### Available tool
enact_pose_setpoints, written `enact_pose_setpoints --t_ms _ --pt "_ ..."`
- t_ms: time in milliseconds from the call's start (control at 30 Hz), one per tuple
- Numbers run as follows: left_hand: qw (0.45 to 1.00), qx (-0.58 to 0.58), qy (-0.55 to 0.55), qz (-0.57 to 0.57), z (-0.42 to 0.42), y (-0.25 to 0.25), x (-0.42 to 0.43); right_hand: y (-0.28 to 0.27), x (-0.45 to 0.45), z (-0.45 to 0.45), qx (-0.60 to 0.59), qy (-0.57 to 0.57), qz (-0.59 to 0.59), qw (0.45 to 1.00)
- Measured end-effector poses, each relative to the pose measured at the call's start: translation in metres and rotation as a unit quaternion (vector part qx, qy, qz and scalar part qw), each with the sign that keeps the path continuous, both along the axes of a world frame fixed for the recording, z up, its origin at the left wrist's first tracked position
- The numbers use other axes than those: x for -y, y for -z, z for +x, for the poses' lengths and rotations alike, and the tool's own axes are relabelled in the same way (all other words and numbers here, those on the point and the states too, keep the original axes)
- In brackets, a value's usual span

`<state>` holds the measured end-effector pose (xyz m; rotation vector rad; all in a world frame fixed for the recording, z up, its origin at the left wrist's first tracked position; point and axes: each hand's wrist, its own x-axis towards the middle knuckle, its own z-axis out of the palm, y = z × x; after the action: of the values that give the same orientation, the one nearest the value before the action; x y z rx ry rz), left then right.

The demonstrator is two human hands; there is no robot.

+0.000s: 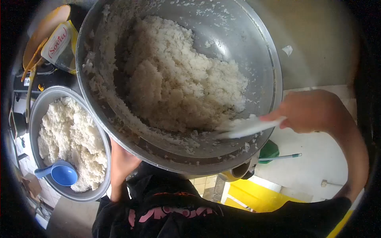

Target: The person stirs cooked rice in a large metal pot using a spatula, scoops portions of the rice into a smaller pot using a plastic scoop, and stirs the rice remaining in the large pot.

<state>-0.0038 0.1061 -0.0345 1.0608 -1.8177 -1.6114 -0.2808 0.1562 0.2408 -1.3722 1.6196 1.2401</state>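
Note:
A large metal pot [271,59], tilted toward me, holds a big mound of cooked white rice [170,79]. Grains cling to its inner wall. My right hand [313,111] is closed round the handle of a white rice paddle [252,127]. The paddle's blade lies inside the pot, at the lower right edge of the rice. At the pot's lower left side, my left hand [123,160] holds the rim from outside, its fingers mostly hidden behind the metal. Left of that hand stands an oval metal basin [104,137] of rice, with a blue scoop [64,173] resting in it.
A pan [49,29] and a yellow-and-white packet marked "Sovia" [59,43] are at the upper left. Below the pot on the right are a yellow object [256,196] and a green item [270,152] with a thin handle. A white scrap [287,50] is at the upper right.

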Motion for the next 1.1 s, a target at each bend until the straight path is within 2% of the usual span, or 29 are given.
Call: enact_pose_setpoints --t_ms 33,100,233,300,333,400,433,500,533,600,633,733,800,833,900,933,1033,1067,1100 --pt "1.000 0.001 0.005 -0.004 0.000 0.001 0.000 0.010 0.003 -0.002 0.001 0.005 -0.004 1.000" --pt "1.000 0.026 0.007 0.006 0.003 0.003 0.000 0.035 0.020 0.005 -0.052 -0.060 0.144 0.986" --pt "0.997 0.051 0.047 -0.026 0.010 0.004 0.001 0.058 0.027 0.008 0.004 -0.087 0.202 0.976" --pt "0.997 0.045 0.054 -0.024 0.012 -0.002 0.000 0.063 0.021 0.006 0.010 0.027 0.172 0.985" --pt "0.999 0.032 0.016 0.019 0.010 -0.007 -0.002 0.061 0.016 0.006 0.010 0.024 0.176 0.984" --pt "0.998 0.021 0.019 0.059 0.012 -0.008 -0.002 0.051 0.002 0.004 0.015 0.038 0.061 0.997" --pt "0.995 0.007 0.026 0.091 0.013 -0.007 -0.002 0.044 -0.002 0.006 0.014 0.035 0.066 0.997" --pt "0.996 0.010 0.027 0.086 0.014 -0.007 -0.001 0.024 -0.004 0.006 -0.070 0.021 -0.009 0.997" --pt "0.996 0.014 0.032 0.078 0.014 -0.007 -0.001 0.014 -0.004 0.003 -0.071 0.019 -0.007 0.997" --pt "0.996 0.042 0.038 0.069 0.017 -0.004 -0.001 -0.002 -0.005 -0.001 -0.016 0.098 -0.088 0.991" --pt "0.995 0.072 0.047 0.058 0.017 -0.004 -0.001 0.000 -0.007 -0.001 -0.017 0.098 -0.088 0.991" --pt "0.995 0.044 0.022 0.084 0.015 -0.006 -0.003 0.018 -0.017 -0.006 0.056 0.141 -0.125 0.980" --pt "0.993 0.035 0.014 0.110 0.017 0.001 -0.005 0.039 -0.035 -0.013 0.178 0.120 -0.379 0.900" --pt "0.995 0.017 0.005 0.098 0.018 0.007 -0.007 0.049 -0.041 -0.014 0.179 0.119 -0.380 0.900" --pt "0.997 -0.003 -0.005 0.080 0.019 0.012 -0.008 0.064 -0.050 -0.012 0.235 0.167 -0.503 0.815" --pt "0.997 -0.002 -0.003 0.076 0.020 0.010 -0.008 0.066 -0.053 -0.008 0.255 0.219 -0.481 0.809" --pt "0.997 0.018 0.011 0.069 0.018 0.002 -0.005 0.076 -0.069 0.005 0.264 0.240 -0.485 0.798" --pt "0.997 0.025 0.015 0.067 0.018 0.000 -0.005 0.078 -0.070 0.006 0.250 0.193 -0.484 0.816" --pt "0.997 0.029 0.019 0.064 0.018 -0.002 -0.004 0.082 -0.073 0.008 0.251 0.195 -0.483 0.816"
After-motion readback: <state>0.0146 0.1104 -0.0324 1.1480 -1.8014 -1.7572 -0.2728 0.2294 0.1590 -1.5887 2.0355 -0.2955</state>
